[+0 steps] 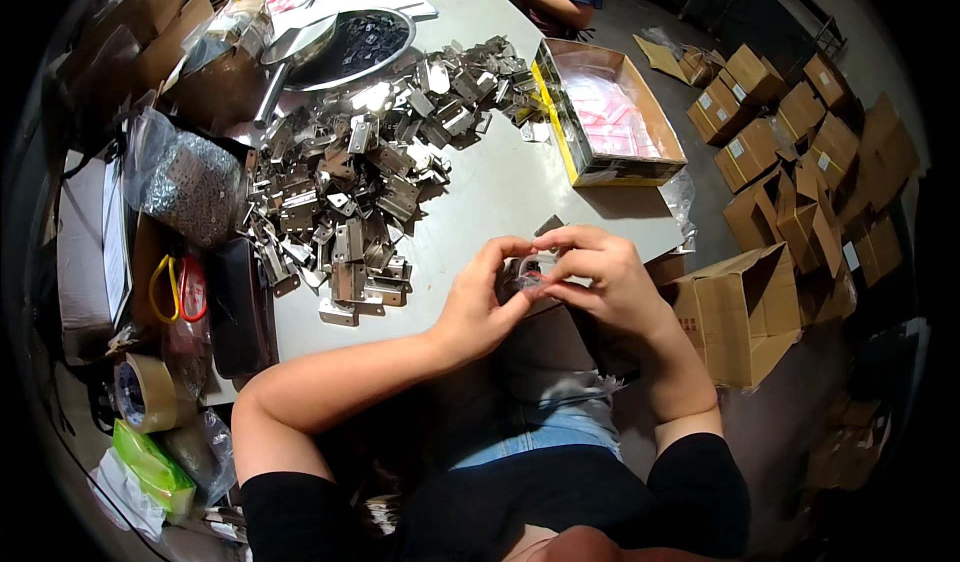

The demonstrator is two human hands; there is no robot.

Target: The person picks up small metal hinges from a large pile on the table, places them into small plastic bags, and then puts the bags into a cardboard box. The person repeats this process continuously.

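Near the table's edge, the left hand (480, 307) and right hand (605, 277) pinch a small clear plastic bag (535, 270) between fingertips; it looks light, limp and slippery, best gripped at its rim; grey metal brackets (365, 177) lie heaped far left.

Packing workshop: metal brackets (360, 177), cartons (790, 152).

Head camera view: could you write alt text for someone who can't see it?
Both hands, left hand and right hand, pinch a small clear plastic bag at the edge of a white table. A heap of metal brackets lies beyond, beside an open box of bags.
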